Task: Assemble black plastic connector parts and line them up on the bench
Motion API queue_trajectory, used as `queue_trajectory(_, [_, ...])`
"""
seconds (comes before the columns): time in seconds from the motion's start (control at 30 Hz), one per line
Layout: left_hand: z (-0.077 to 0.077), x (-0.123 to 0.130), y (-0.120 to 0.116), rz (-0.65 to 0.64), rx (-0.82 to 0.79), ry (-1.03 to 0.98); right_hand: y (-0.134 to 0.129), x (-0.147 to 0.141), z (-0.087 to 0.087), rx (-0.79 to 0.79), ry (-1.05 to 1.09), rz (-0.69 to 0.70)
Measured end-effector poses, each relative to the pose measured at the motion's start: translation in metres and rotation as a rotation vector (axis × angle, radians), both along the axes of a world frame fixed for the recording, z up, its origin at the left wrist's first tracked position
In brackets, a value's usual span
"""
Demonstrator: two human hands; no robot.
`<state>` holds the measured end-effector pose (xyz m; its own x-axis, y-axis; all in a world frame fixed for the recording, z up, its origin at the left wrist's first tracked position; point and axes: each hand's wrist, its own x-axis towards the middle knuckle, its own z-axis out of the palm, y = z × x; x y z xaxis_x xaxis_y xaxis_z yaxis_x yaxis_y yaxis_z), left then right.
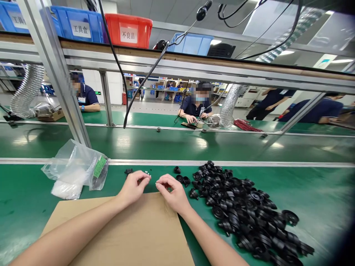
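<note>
Pinching, left hand (134,189): fingers (144,181) drawn narrowly together beside the small white bits (148,173); I cannot tell whether they grip one.
Right hand (175,194): fingers narrow too, tips facing the left hand's across a gap, perhaps to steady something tiny; whether they hold anything cannot be told.
White bits: lying on the worktop (22,186) just beyond the left fingers, probably kept there to shorten the reach.
Black parts (235,199): heaped on the worktop to the right, seemingly for the right hand's convenience; three loose parts (179,178) lie nearer the hands.
Cardboard (133,232): flat beneath the left forearm, perhaps as a rest.
Clear bag (69,164): left of the hands, white contents slumped inside, likely set aside for elbow room.
</note>
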<state>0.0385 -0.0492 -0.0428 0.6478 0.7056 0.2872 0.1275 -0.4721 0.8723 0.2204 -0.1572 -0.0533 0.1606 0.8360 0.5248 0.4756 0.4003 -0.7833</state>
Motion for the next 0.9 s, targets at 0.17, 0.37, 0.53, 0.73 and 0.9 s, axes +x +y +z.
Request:
queue_trajectory(0.17, [0.012,-0.031,0.053,0.305,0.368,0.388,0.005,0.003,-0.004,0.038,-0.024,-0.04])
queue_trajectory(0.37, [-0.006,-0.039,0.078,0.251,0.246,0.559,0.001,-0.005,-0.004,0.05,-0.082,-0.044])
queue_trajectory(0.53, [-0.012,-0.037,0.081,0.186,0.255,0.566,-0.001,-0.007,-0.008,0.045,-0.097,-0.06])
queue_trajectory(0.73, [-0.008,-0.023,0.053,0.164,0.476,0.145,-0.004,-0.008,-0.001,0.077,-0.1,-0.082])
queue_trajectory(0.9, [-0.013,-0.004,0.0,-0.009,0.443,-0.131,-0.005,-0.011,0.004,0.108,-0.047,-0.104])
